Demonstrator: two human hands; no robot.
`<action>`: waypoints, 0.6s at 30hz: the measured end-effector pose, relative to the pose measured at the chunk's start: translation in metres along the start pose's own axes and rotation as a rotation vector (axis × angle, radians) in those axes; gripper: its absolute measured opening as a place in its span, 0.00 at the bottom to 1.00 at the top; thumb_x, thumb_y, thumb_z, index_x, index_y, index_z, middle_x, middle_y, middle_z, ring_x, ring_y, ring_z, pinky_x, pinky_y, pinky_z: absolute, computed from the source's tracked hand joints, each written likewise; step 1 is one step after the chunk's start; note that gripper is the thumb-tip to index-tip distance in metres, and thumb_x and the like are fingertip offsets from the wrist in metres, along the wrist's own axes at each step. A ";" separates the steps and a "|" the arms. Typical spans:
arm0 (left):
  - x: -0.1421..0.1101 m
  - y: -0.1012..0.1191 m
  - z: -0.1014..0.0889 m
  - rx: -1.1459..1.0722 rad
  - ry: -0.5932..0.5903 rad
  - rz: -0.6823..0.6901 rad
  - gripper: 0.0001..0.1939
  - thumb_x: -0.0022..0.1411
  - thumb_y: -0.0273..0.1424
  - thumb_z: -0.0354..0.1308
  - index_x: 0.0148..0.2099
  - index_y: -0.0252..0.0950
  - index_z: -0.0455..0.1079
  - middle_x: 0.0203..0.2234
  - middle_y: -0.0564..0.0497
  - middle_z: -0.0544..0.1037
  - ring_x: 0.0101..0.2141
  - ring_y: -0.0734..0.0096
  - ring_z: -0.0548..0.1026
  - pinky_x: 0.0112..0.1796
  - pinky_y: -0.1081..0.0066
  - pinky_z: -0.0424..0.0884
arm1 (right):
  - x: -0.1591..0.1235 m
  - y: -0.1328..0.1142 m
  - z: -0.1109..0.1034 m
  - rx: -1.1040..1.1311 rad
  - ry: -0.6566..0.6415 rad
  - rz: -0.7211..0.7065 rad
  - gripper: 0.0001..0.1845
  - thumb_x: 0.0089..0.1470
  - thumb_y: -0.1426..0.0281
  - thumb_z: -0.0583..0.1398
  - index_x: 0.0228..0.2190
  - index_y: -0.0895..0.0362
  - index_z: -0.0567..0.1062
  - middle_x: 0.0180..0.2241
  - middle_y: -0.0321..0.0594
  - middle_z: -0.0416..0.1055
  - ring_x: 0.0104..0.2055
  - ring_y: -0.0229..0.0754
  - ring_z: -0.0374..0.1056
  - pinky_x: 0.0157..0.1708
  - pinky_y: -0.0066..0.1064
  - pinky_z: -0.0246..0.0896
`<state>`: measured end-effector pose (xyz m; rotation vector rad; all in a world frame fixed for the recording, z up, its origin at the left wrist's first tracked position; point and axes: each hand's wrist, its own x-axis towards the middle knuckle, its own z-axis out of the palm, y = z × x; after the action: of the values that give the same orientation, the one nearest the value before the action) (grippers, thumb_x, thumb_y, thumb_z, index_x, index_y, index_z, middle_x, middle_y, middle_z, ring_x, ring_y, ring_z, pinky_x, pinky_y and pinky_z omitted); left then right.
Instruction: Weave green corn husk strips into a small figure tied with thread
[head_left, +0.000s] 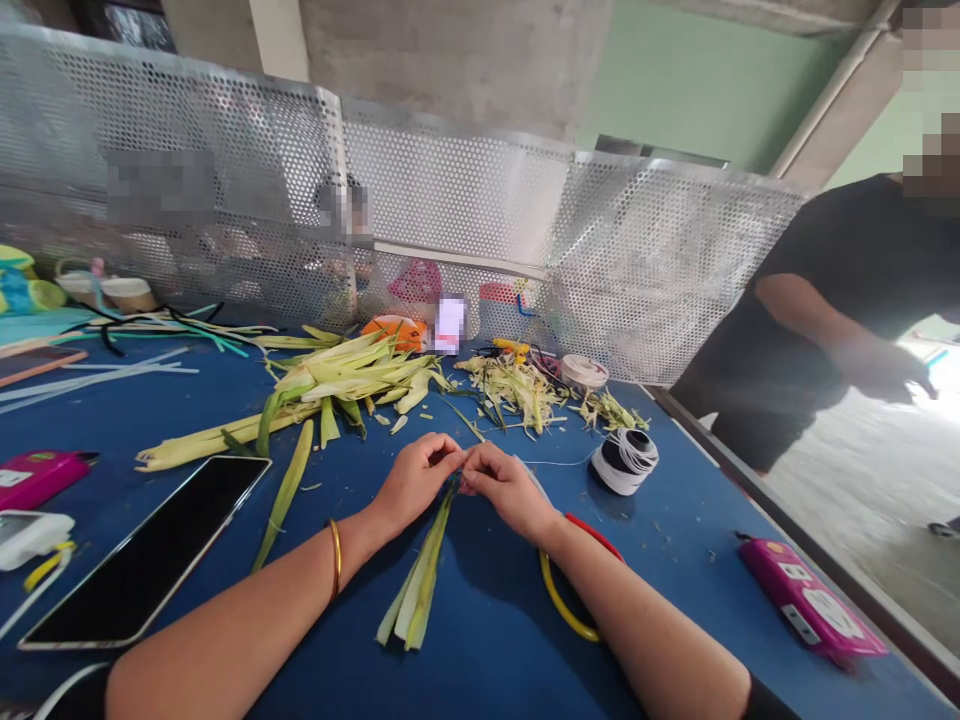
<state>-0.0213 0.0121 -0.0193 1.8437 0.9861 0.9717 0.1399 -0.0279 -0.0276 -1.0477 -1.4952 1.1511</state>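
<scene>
A small bundle of pale green corn husk strips point(417, 590) hangs toward me from between my hands, its loose ends fanned out over the blue table. My left hand point(420, 480) is closed in a pinch at the bundle's narrow top. Beside it, fingertips nearly touching, my right hand point(501, 488) pinches a thin white cord point(551, 463). The cord runs right to a black and white spool point(624, 461). Exactly how cord and husk meet is hidden by my fingers. A red and yellow ring point(559, 590) lies partly under my right forearm.
A heap of corn husks point(352, 375) and shredded husk scraps point(517, 390) lie behind my hands. A black-screened tablet point(150, 550) lies left; a magenta pouch-like item point(814, 600) lies right. A perforated metal screen point(457, 180) borders the back. A person in black point(847, 280) stands at right.
</scene>
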 end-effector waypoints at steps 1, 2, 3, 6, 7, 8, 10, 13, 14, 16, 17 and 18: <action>0.000 0.000 0.000 0.016 0.021 0.023 0.13 0.59 0.40 0.55 0.29 0.36 0.70 0.27 0.52 0.72 0.30 0.71 0.68 0.33 0.72 0.63 | -0.001 -0.001 0.001 0.038 -0.014 0.007 0.10 0.50 0.64 0.63 0.24 0.55 0.70 0.27 0.34 0.71 0.31 0.38 0.68 0.35 0.31 0.64; 0.000 -0.001 0.000 0.021 0.032 0.030 0.13 0.59 0.40 0.56 0.29 0.36 0.71 0.27 0.52 0.73 0.30 0.70 0.69 0.33 0.72 0.63 | -0.001 -0.002 0.001 0.079 -0.035 0.024 0.10 0.49 0.63 0.64 0.24 0.55 0.70 0.27 0.34 0.71 0.31 0.38 0.69 0.35 0.31 0.64; 0.000 -0.002 0.001 0.018 0.034 0.027 0.13 0.58 0.40 0.56 0.29 0.36 0.71 0.27 0.52 0.73 0.29 0.70 0.69 0.32 0.71 0.64 | -0.001 -0.002 0.002 0.118 -0.055 0.047 0.11 0.49 0.63 0.64 0.24 0.56 0.71 0.26 0.35 0.72 0.31 0.39 0.69 0.35 0.32 0.64; 0.001 -0.002 0.002 -0.054 0.051 -0.012 0.13 0.58 0.40 0.57 0.32 0.36 0.73 0.29 0.51 0.75 0.31 0.69 0.71 0.34 0.71 0.65 | -0.002 -0.004 0.001 0.197 -0.033 0.071 0.11 0.48 0.62 0.65 0.24 0.56 0.73 0.26 0.36 0.73 0.31 0.39 0.69 0.36 0.32 0.64; 0.000 -0.002 0.003 -0.103 0.064 -0.042 0.13 0.58 0.41 0.57 0.34 0.36 0.74 0.30 0.50 0.76 0.32 0.68 0.71 0.34 0.71 0.66 | -0.002 -0.004 0.000 0.225 0.000 0.062 0.11 0.48 0.62 0.66 0.25 0.57 0.74 0.26 0.36 0.73 0.31 0.38 0.69 0.36 0.32 0.64; 0.000 0.000 0.004 -0.170 0.078 -0.091 0.15 0.58 0.43 0.57 0.38 0.36 0.74 0.32 0.50 0.77 0.33 0.68 0.72 0.34 0.70 0.67 | -0.002 -0.005 -0.002 0.257 0.039 0.052 0.11 0.47 0.62 0.66 0.25 0.57 0.75 0.27 0.36 0.73 0.31 0.38 0.69 0.36 0.32 0.64; -0.003 0.003 0.007 -0.316 0.031 -0.227 0.19 0.58 0.47 0.58 0.40 0.35 0.72 0.32 0.49 0.77 0.32 0.68 0.73 0.33 0.70 0.68 | -0.002 -0.007 -0.004 0.331 0.109 0.036 0.11 0.47 0.62 0.67 0.26 0.56 0.76 0.27 0.36 0.73 0.31 0.38 0.69 0.37 0.32 0.63; -0.007 0.008 0.011 -0.571 -0.171 -0.412 0.21 0.58 0.49 0.59 0.37 0.33 0.70 0.32 0.48 0.77 0.31 0.69 0.75 0.36 0.68 0.70 | -0.003 -0.011 -0.007 0.415 0.139 0.029 0.11 0.47 0.62 0.67 0.26 0.56 0.76 0.29 0.36 0.73 0.32 0.37 0.68 0.36 0.30 0.62; -0.008 0.009 0.012 -0.654 -0.222 -0.446 0.20 0.57 0.47 0.60 0.37 0.33 0.70 0.31 0.48 0.77 0.29 0.70 0.76 0.36 0.68 0.71 | -0.003 -0.012 -0.007 0.427 0.135 0.028 0.10 0.47 0.63 0.67 0.26 0.57 0.75 0.29 0.37 0.73 0.32 0.37 0.68 0.35 0.30 0.62; -0.009 0.011 0.013 -0.769 -0.271 -0.484 0.17 0.57 0.43 0.62 0.36 0.33 0.69 0.27 0.52 0.74 0.24 0.74 0.73 0.33 0.69 0.72 | -0.004 -0.015 -0.007 0.429 0.126 0.023 0.10 0.48 0.64 0.67 0.25 0.57 0.75 0.29 0.37 0.72 0.32 0.37 0.67 0.35 0.30 0.62; -0.009 0.011 0.013 -0.799 -0.267 -0.494 0.15 0.56 0.40 0.63 0.36 0.33 0.69 0.24 0.54 0.72 0.22 0.77 0.71 0.31 0.70 0.72 | -0.004 -0.016 -0.007 0.422 0.126 0.017 0.10 0.48 0.64 0.67 0.26 0.57 0.75 0.29 0.37 0.72 0.32 0.37 0.67 0.36 0.30 0.62; -0.008 0.011 0.012 -0.812 -0.250 -0.500 0.13 0.56 0.38 0.64 0.34 0.33 0.68 0.22 0.56 0.69 0.20 0.79 0.68 0.29 0.71 0.71 | -0.005 -0.017 -0.007 0.411 0.128 0.011 0.09 0.48 0.64 0.67 0.26 0.57 0.75 0.30 0.37 0.72 0.33 0.38 0.67 0.38 0.31 0.62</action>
<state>-0.0110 -0.0027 -0.0157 0.9455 0.6931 0.6621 0.1461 -0.0346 -0.0111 -0.8286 -1.0930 1.3046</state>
